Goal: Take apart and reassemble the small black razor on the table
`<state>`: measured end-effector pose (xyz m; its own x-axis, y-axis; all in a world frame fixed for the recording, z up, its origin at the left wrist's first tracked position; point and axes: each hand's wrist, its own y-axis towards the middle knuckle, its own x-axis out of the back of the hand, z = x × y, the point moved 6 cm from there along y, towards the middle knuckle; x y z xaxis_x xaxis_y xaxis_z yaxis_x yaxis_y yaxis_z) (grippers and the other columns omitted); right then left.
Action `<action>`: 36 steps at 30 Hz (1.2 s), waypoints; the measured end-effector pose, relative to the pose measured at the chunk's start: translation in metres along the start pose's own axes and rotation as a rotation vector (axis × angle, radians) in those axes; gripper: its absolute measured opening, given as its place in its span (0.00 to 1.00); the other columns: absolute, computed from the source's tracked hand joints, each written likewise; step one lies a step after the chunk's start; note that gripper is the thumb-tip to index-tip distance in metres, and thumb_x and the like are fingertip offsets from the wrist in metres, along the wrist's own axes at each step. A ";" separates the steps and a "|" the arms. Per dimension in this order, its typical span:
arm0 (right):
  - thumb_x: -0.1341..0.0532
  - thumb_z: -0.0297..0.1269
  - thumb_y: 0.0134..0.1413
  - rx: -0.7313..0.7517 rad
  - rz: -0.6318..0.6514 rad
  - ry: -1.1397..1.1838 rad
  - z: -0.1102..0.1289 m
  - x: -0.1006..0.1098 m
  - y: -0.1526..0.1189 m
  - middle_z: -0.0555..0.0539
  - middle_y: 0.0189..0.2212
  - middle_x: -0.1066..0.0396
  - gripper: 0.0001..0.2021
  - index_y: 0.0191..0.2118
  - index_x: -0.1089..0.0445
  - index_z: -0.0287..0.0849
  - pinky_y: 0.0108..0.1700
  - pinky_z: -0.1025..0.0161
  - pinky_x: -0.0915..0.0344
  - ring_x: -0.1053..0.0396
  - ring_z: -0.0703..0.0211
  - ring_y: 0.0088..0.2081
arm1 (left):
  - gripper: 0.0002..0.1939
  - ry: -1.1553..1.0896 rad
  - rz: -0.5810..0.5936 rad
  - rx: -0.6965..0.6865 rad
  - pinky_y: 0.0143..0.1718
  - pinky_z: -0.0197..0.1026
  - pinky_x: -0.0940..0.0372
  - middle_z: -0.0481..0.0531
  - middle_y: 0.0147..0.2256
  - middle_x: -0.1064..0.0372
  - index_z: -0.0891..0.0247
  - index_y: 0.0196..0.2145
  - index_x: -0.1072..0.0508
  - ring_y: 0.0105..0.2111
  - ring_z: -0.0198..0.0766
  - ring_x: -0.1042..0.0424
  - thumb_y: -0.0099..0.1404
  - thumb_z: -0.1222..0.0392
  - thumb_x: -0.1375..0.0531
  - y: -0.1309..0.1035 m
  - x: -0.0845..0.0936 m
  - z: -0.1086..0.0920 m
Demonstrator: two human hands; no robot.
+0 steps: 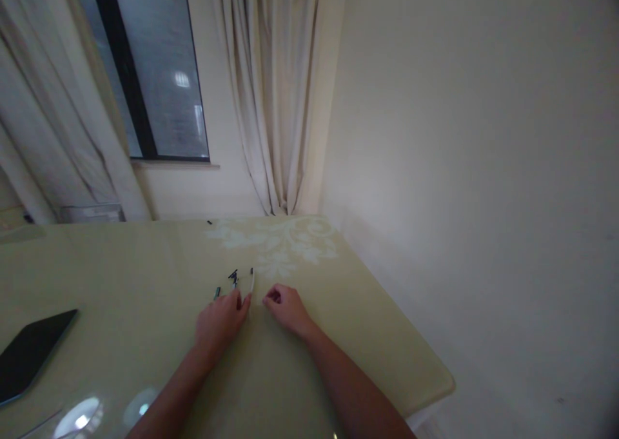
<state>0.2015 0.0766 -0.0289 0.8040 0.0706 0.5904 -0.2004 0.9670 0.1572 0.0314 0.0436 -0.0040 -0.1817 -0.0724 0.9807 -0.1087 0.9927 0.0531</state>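
My left hand (220,320) rests low over the tabletop, its fingers bent and closed around something hidden. A slim piece with dark parts (235,278) sticks out just past its fingertips. Along the thumb stands a thin white stick with a black tip (252,281); whether the thumb touches it I cannot tell. A short dark pen-like piece (217,292) shows beyond the knuckles on the left. To the right, my right hand (287,308) is held with curled fingers, thumb and index close together. Whatever they pinch, if anything, is too small to make out.
A glossy yellowish table (367,336) with a white floral pattern meets the wall on the right. At left lies a dark flat tablet-like device (36,352). A tiny dark piece (209,222) sits by the far edge. Curtains (278,104) and a window (159,71) are behind.
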 end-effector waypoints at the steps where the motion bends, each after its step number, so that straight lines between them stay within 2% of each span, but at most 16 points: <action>1: 0.34 0.30 0.56 0.001 0.001 -0.004 0.000 0.000 0.000 0.47 0.32 0.22 0.03 0.37 0.22 0.39 0.36 0.68 0.38 0.28 0.62 0.33 | 0.25 0.013 0.016 -0.013 0.40 0.49 0.32 0.63 0.37 0.21 0.60 0.36 0.25 0.39 0.55 0.21 0.74 0.43 0.54 -0.002 -0.004 -0.005; 5: 0.34 0.30 0.56 0.003 0.001 -0.003 -0.001 0.001 0.001 0.47 0.32 0.22 0.03 0.37 0.22 0.38 0.36 0.67 0.38 0.28 0.61 0.34 | 0.26 0.038 0.046 -0.029 0.41 0.52 0.32 0.66 0.39 0.21 0.61 0.39 0.23 0.40 0.58 0.21 0.73 0.41 0.53 -0.007 -0.013 -0.017; 13: 0.34 0.30 0.56 0.000 0.012 0.023 -0.004 -0.001 0.001 0.47 0.32 0.22 0.03 0.36 0.22 0.39 0.37 0.68 0.37 0.28 0.61 0.34 | 0.25 0.025 0.059 -0.060 0.38 0.51 0.32 0.65 0.37 0.21 0.61 0.38 0.23 0.40 0.57 0.20 0.73 0.42 0.53 -0.009 -0.015 -0.018; 16: 0.33 0.32 0.57 0.014 0.009 0.027 -0.003 -0.001 0.002 0.47 0.31 0.23 0.03 0.35 0.22 0.38 0.36 0.68 0.38 0.29 0.61 0.33 | 0.27 0.003 0.044 -0.026 0.38 0.50 0.33 0.64 0.36 0.21 0.60 0.35 0.24 0.39 0.56 0.20 0.73 0.40 0.55 -0.005 -0.008 -0.010; 20: 0.34 0.36 0.59 -0.001 0.016 0.036 -0.005 -0.002 0.002 0.47 0.31 0.23 0.06 0.35 0.23 0.38 0.35 0.67 0.39 0.29 0.61 0.33 | 0.23 -0.015 0.012 0.070 0.37 0.48 0.34 0.62 0.36 0.21 0.59 0.35 0.26 0.38 0.55 0.21 0.73 0.45 0.55 0.004 0.006 0.014; 24: 0.33 0.36 0.58 -0.004 0.031 0.051 -0.008 -0.004 0.004 0.47 0.32 0.23 0.06 0.36 0.23 0.38 0.35 0.68 0.38 0.29 0.61 0.34 | 0.26 -0.007 0.025 0.124 0.37 0.49 0.34 0.63 0.36 0.21 0.60 0.36 0.27 0.39 0.58 0.21 0.72 0.39 0.55 0.008 0.007 0.031; 26: 0.33 0.35 0.58 0.000 0.039 0.053 -0.008 -0.005 0.004 0.46 0.32 0.22 0.05 0.36 0.23 0.39 0.36 0.68 0.38 0.28 0.61 0.34 | 0.26 0.011 0.046 0.114 0.37 0.50 0.34 0.64 0.38 0.21 0.60 0.39 0.28 0.40 0.59 0.21 0.71 0.39 0.55 0.008 0.003 0.033; 30: 0.33 0.34 0.58 0.003 0.046 0.039 -0.004 -0.003 0.004 0.46 0.33 0.22 0.04 0.37 0.22 0.38 0.37 0.67 0.37 0.28 0.60 0.35 | 0.22 0.006 0.063 0.083 0.38 0.50 0.34 0.64 0.40 0.22 0.60 0.40 0.28 0.42 0.59 0.21 0.72 0.44 0.55 0.009 -0.006 0.032; 36: 0.33 0.33 0.58 0.005 0.049 0.033 0.000 -0.001 0.003 0.46 0.33 0.22 0.04 0.37 0.22 0.38 0.38 0.67 0.37 0.27 0.60 0.35 | 0.22 0.013 0.047 0.090 0.37 0.49 0.34 0.65 0.41 0.22 0.60 0.42 0.28 0.42 0.59 0.21 0.73 0.45 0.56 0.011 -0.003 0.037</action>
<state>0.2000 0.0793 -0.0292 0.8110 0.1262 0.5713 -0.2430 0.9609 0.1327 -0.0050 0.0512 -0.0131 -0.1759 -0.0239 0.9841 -0.1879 0.9821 -0.0097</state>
